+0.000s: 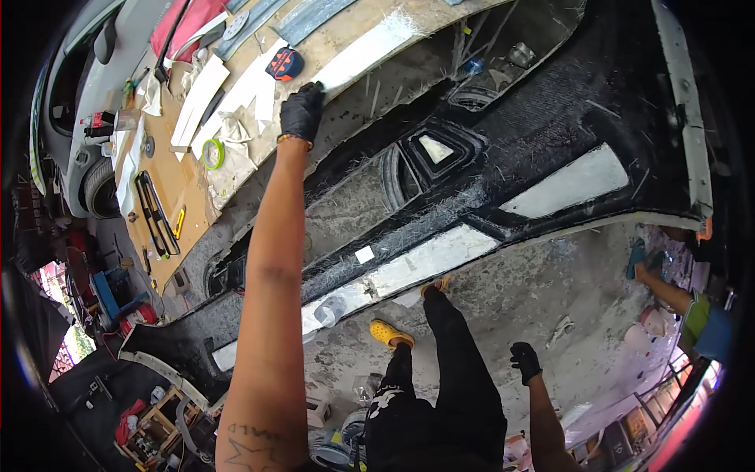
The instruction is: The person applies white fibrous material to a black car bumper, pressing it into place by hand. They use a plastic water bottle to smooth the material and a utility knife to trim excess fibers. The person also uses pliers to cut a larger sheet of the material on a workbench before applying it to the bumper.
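My left hand (302, 112), in a black glove, reaches over the bumper to the workbench edge. Its fingers are closed at the near end of a white fibreglass mat strip (358, 55), whose far end is frayed. Close beside that hand lies a dark blue and orange round item (285, 64). Below my reach stretches a large black car bumper (543, 118), with white patches (440, 256) and loose fibres on its surface. My right hand (525, 363), also black-gloved, hangs low over the floor with its fingers apart and nothing in them.
On the workbench (259, 149) lie green tape (212, 153), a yellow cutter (180, 223), white strips (200, 98) and a black frame-like part (156, 212). A grey car (82, 102) stands at far left. Another person's arm (664, 291) shows at right. A clear cup (329, 311) sits on the bumper.
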{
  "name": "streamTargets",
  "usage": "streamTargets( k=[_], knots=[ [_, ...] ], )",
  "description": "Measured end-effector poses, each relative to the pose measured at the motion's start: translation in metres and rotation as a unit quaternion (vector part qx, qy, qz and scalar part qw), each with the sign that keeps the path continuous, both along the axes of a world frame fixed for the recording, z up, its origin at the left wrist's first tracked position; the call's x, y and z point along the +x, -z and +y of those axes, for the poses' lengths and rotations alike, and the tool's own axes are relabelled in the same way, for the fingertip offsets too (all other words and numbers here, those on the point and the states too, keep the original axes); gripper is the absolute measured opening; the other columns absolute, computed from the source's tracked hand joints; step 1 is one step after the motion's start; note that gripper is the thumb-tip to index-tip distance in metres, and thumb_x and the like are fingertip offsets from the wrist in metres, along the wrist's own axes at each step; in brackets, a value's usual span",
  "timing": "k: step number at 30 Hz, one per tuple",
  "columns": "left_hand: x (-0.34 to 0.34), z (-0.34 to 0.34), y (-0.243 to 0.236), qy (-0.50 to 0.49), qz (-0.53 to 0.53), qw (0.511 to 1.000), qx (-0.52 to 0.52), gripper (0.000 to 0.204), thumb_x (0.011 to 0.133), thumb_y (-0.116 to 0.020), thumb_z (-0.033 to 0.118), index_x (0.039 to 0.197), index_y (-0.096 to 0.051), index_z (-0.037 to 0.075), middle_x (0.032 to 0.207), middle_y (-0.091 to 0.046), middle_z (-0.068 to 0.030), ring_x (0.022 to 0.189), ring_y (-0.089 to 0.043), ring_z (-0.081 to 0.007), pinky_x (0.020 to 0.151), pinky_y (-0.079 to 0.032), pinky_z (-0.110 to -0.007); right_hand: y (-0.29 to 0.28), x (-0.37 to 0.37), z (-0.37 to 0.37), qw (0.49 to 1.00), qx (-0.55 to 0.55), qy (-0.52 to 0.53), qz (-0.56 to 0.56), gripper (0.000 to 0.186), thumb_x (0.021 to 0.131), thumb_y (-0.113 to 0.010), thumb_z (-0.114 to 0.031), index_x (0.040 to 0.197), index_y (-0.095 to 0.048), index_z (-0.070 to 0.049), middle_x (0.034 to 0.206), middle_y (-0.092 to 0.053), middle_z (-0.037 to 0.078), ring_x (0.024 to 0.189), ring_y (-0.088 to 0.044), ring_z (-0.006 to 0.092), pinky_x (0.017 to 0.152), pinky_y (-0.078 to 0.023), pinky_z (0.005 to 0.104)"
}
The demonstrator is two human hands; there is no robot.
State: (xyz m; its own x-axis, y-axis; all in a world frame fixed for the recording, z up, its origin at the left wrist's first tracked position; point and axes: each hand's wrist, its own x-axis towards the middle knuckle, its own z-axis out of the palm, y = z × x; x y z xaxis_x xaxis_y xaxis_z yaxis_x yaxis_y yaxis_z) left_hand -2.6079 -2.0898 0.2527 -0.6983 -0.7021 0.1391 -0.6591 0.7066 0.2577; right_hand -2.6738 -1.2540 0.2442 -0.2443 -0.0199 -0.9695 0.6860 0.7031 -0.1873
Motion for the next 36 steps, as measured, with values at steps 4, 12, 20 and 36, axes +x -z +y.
streamTargets(
  k=[4,12,20,36],
  knots=[
    [-0.006,0.029,-0.035,0.027,0.064,0.997,0.024,0.021,0.089,-0.054,0.018,0.101,-0.065,0.006,0.094,-0.065,-0.0191,0.09,-0.063,-0.036,0.076,-0.05,-0.043,-0.004,-0.04,-0.076,0.936,-0.106,-0.252,0.223,0.034,0.082,-0.071,-0.021,0.113,-0.06,-0.011,0.099,-0.064,0.004,0.085,-0.061,0.0191,0.072,-0.05,0.0341],
    [0.109,0.203,-0.135,0.037,-0.049,0.875,0.479,0.032,0.092,-0.059,0.021,0.116,-0.062,0.0,0.114,-0.064,-0.0159,0.105,-0.059,-0.0263,0.095,-0.043,-0.032,-0.172,-0.091,-0.436,0.549,-0.466,-0.498,0.483,0.052,0.08,-0.071,-0.026,0.124,-0.055,-0.005,0.125,-0.056,0.016,0.122,-0.047,0.0321,0.104,-0.034,0.0428],
    [0.273,0.341,-0.082,0.023,-0.007,0.663,0.748,0.041,0.089,-0.065,0.029,0.12,-0.06,0.003,0.122,-0.06,-0.0127,0.111,-0.056,-0.0217,0.099,-0.042,-0.033,-0.085,0.038,-0.408,0.591,-0.459,-0.663,-0.02,0.041,0.085,-0.065,-0.041,0.104,-0.066,-0.005,0.098,-0.067,0.017,0.091,-0.064,0.0313,0.083,-0.049,0.0382],
    [0.434,0.472,-0.073,0.025,0.182,0.529,0.828,0.039,0.093,-0.057,0.037,0.105,-0.066,0.001,0.089,-0.07,-0.0137,0.08,-0.061,-0.0143,0.076,-0.048,-0.032,-0.1,0.243,-0.34,0.685,-0.372,-0.603,-0.17,0.014,0.086,-0.067,-0.015,0.089,-0.065,-0.001,0.076,-0.064,0.011,0.069,-0.062,0.0187,0.064,-0.047,0.0312]
  ],
)
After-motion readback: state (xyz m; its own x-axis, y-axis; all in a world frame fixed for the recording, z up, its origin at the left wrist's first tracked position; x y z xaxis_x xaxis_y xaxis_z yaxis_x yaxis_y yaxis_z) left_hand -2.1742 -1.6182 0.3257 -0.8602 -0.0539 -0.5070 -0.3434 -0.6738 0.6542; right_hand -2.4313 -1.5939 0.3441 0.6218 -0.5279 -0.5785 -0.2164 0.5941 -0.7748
